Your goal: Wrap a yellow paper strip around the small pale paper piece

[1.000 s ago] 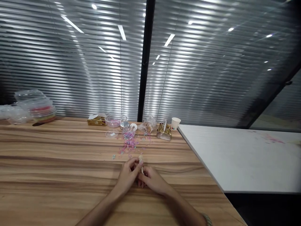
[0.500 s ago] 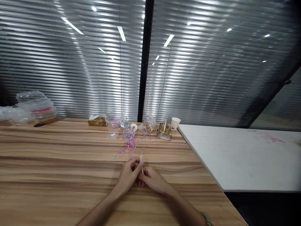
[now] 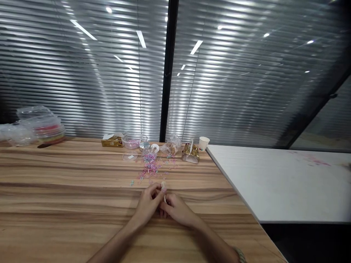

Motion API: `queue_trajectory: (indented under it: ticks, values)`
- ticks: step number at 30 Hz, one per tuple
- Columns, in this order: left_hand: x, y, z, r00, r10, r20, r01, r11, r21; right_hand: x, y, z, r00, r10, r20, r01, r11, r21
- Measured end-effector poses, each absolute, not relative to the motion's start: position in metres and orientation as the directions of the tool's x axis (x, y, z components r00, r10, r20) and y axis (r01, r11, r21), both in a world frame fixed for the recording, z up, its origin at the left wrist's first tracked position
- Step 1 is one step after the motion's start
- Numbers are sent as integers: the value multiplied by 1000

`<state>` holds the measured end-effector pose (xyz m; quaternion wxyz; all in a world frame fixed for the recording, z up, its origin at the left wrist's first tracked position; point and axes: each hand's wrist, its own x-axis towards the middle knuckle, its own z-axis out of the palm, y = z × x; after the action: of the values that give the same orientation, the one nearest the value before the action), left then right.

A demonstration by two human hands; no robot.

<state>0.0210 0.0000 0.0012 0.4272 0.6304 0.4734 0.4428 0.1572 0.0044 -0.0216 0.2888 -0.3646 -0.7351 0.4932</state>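
My left hand (image 3: 149, 201) and my right hand (image 3: 177, 209) meet over the wooden table (image 3: 82, 204). Between the fingertips is a small pale, whitish strip (image 3: 163, 185), its upper end poking out above my left thumb. My left thumb and fingers pinch it. Lower down, the curled fingers of my right hand close round its other end, partly hidden. What the strip is, I cannot make out. Just beyond my hands lies a loose pile of small pink, purple and mint link pieces (image 3: 150, 168), spilling from a clear tub (image 3: 149, 156) on its side.
Along the back stand a gold box (image 3: 112, 141), a clear bowl of pink pieces (image 3: 131, 143), a white tape roll (image 3: 155, 148), a crumpled plastic bag (image 3: 172, 146), a gold tissue pack (image 3: 190, 153) and a paper cup (image 3: 203, 143). Stacked plastic containers (image 3: 49, 133) sit far left. A white table (image 3: 279, 186) adjoins on the right.
The whole view has shifted very slightly. Both hands keep nearly the same pose, still closed on the pale strip.
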Motion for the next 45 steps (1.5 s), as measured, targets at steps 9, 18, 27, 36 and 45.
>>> queue_trajectory:
  ticks: [9, 18, 27, 36, 45]
  values:
    - [20, 5, -2, 171, 978, 118, 136, -142, 981, 157, 7, -26, -566, 824, 36, 284, 235, -930]
    - [21, 5, 2, 157, 980, 119, 130, -139, 982, 156, 4, -19, -570, 821, 38, 292, 245, -924]
    - [21, 4, 2, 145, 984, 106, 133, -126, 983, 157, 3, -18, -570, 821, 28, 295, 237, -926]
    - [19, 7, -4, 162, 981, 109, 153, -134, 979, 156, 3, -18, -561, 826, 57, 311, 274, -910]
    - [20, 0, 2, 159, 980, 119, 234, -155, 960, 156, 3, -17, -575, 817, 30, 287, 237, -928]
